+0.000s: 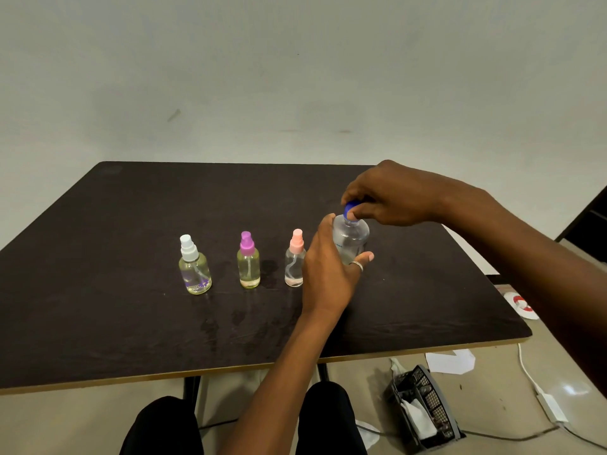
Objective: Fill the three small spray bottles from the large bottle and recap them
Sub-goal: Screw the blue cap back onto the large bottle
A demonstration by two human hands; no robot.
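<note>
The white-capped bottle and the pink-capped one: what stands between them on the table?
In the head view, one purple-capped spray bottle stands between the white-capped bottle and the pink-capped bottle; otherwise bare dark table.

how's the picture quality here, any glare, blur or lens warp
Head view: soft, even light, with faint shadows under the white-capped spray bottle; mild sheen on the damp patches of the table; wide-angle warp bows the table's near edge; the left hand and the right hand on the large bottle are slightly soft; no harsh glare.
</note>
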